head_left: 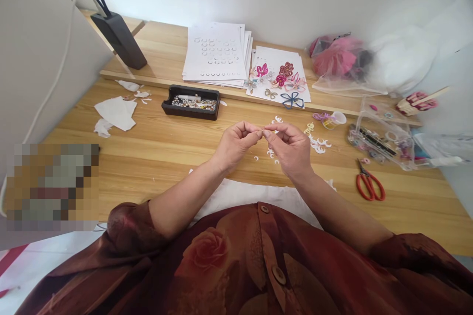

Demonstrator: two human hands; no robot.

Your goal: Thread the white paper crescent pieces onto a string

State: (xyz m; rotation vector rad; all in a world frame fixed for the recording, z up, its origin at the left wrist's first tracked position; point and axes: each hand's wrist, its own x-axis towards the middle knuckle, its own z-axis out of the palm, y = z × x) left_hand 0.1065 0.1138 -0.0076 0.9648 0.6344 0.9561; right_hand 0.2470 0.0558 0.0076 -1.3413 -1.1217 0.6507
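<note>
White paper curls [271,153] lie just beside the hands [234,145] [290,150], both pinching one tiny pale piece [264,131].

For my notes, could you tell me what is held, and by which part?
The left hand and right hand pinch a tiny pale piece at its ends; its kind cannot be told.

No legible text or labels anywhere.

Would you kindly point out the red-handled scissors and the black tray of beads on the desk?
Red-handled scissors [358,183], head view, on the left handle loop.
Black tray of beads [190,114], head view, on its front wall.
</note>
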